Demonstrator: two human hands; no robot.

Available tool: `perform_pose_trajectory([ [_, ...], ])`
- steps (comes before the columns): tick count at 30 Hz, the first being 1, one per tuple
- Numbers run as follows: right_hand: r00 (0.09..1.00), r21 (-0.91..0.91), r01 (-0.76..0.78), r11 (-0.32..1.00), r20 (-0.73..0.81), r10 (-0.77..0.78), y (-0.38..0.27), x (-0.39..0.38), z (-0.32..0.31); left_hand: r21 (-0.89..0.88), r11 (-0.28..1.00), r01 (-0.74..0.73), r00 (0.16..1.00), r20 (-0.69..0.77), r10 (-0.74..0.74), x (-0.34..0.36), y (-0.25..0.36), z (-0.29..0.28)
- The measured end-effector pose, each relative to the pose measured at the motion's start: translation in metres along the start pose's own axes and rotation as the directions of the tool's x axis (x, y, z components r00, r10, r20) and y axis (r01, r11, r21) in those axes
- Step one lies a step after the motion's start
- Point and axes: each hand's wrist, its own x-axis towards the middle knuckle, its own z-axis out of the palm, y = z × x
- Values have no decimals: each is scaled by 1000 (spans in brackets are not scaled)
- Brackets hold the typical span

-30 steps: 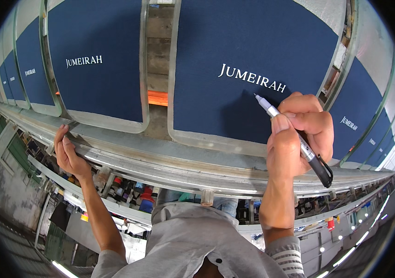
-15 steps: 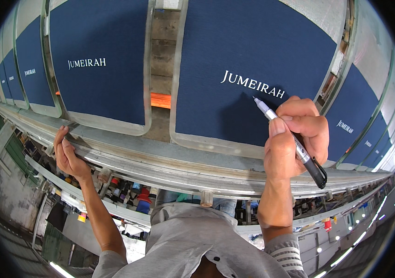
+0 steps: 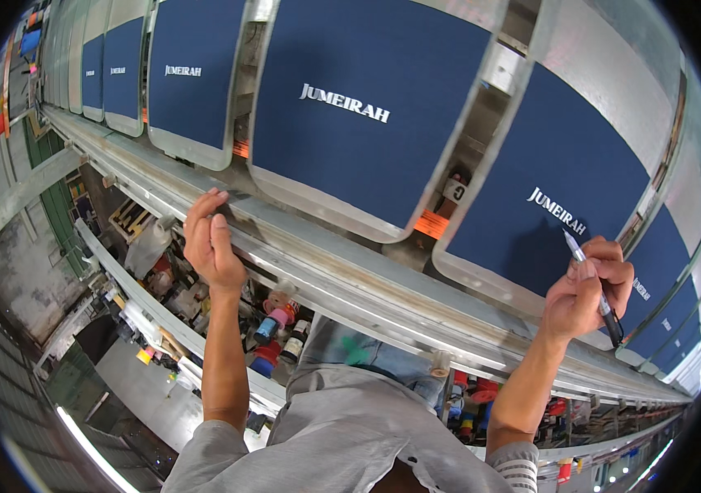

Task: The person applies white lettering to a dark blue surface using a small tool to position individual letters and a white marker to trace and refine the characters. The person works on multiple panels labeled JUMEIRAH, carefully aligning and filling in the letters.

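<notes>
My right hand (image 3: 585, 289) is closed around a pen (image 3: 613, 324) with a pale barrel near the tip and a black clip end. Its tip points at the lower edge of the white lettering (image 3: 556, 210), near the right end. I cannot tell whether the tip touches. The lettering is on a dark blue fabric panel (image 3: 564, 135) lying flat on a pallet, and the hand's shadow falls on it. My left hand (image 3: 216, 240) holds nothing. Its fingers are stretched out and slightly apart, with the fingertips at the metal rail (image 3: 326, 255) along the near edge.
More blue panels with the same lettering lie on pallets to the left (image 3: 359, 49) and right (image 3: 669, 246), with narrow gaps between. An orange strip (image 3: 430, 224) shows in one gap. Below the rail, a shelf holds several bottles (image 3: 295, 341) and coloured containers.
The view has swung and drawn back, so more panels show on the left. The pen tip has moved rightward along the lettering. My left hand remains by the rail, still empty.
</notes>
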Motion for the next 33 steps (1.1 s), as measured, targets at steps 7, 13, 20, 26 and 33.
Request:
perform_pose_trajectory([
  [7,998,48,45,998,38,-46,3,1,-9,18,999,-45,998,47,45,0,-3,-3],
  [13,995,20,64,998,79,-66,-1,4,-7,13,997,-71,992,102,70,-4,-5,-3],
  [20,995,9,72,997,71,-72,0,5,-9,19,998,-67,989,136,64,-2,-5,-4],
  [26,995,17,89,996,43,-89,1,5,-5,18,998,-61,993,98,59,-2,-5,-2],
  [33,996,7,88,996,29,-88,2,4,-10,30,998,-54,989,143,49,-2,-1,-4],
])
